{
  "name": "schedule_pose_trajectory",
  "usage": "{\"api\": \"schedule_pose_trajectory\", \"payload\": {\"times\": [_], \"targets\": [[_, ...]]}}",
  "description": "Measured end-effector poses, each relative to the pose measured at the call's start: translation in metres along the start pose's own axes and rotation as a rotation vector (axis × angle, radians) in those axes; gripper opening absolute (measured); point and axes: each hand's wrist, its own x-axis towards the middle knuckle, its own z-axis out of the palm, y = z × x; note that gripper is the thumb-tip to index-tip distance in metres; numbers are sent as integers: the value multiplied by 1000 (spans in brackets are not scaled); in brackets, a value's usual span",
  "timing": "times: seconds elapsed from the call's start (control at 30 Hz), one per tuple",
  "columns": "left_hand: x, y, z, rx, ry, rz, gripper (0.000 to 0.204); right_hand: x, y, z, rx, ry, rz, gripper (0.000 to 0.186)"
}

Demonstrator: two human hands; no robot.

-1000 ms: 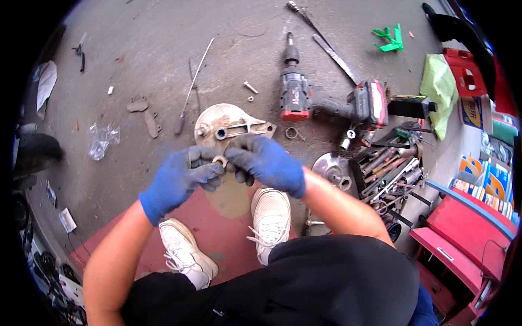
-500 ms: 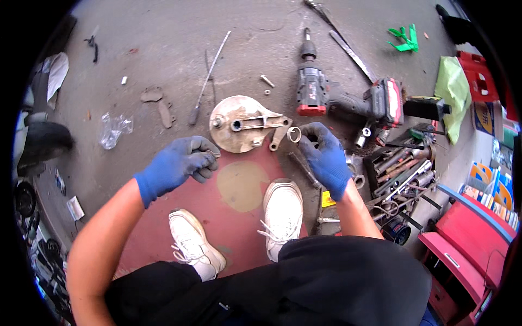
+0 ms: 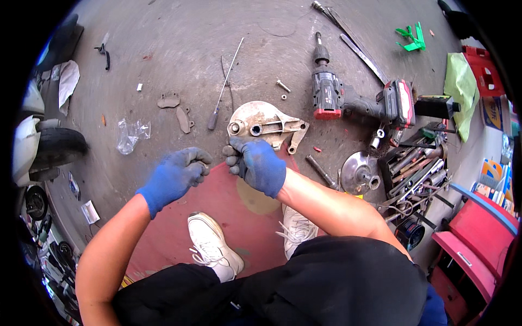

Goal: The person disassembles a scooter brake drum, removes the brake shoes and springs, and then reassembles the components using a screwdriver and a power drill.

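At the far left, a black tyre (image 3: 57, 148) stands at the edge of the floor. A crumpled piece of clear plastic (image 3: 130, 136) lies to its right. The left hand (image 3: 176, 176), gloved in blue and grey, is raised with its fingers curled in toward the thumb. Beyond it lie two brake pads (image 3: 184, 120) and a screwdriver (image 3: 224, 89). Right of these, the round metal plate (image 3: 251, 114) lies on the floor, its lower edge overlapped in view by the right hand (image 3: 255, 163), whose fingers are bent inward; the view is too coarse to tell whether either hand pinches a small part. Farther right come a bolt (image 3: 283, 86), a cordless power tool (image 3: 327, 93) lying on its side, a shiny steel disc (image 3: 356, 169) and a box heaped with hand tools (image 3: 416, 169).
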Motion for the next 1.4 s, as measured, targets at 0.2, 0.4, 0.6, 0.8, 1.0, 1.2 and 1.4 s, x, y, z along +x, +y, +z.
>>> {"api": "schedule_pose_trajectory", "payload": {"times": [0.2, 0.4, 0.6, 0.8, 1.0, 1.2, 1.4], "targets": [[14, 4, -1, 151, 21, 142, 25, -2, -1, -5, 240, -20, 31, 16], [49, 23, 10, 252, 256, 192, 30, -8, 12, -20, -159, -29, 1, 22], [77, 13, 56, 503, 562, 413, 37, -27, 10, -28, -365, -70, 5, 27], [91, -1, 70, 380, 644, 492, 38, -33, 14, -50, -363, -76, -3, 27], [88, 5, 59, 548, 567, 672, 40, -40, 13, -68, -320, -110, -19, 27], [87, 14, 52, 622, 490, 669, 41, -46, 5, -72, -298, -40, 9, 24], [85, 17, 55, 610, 489, 652, 39, -46, 3, -77, -321, -78, -17, 25]]}}
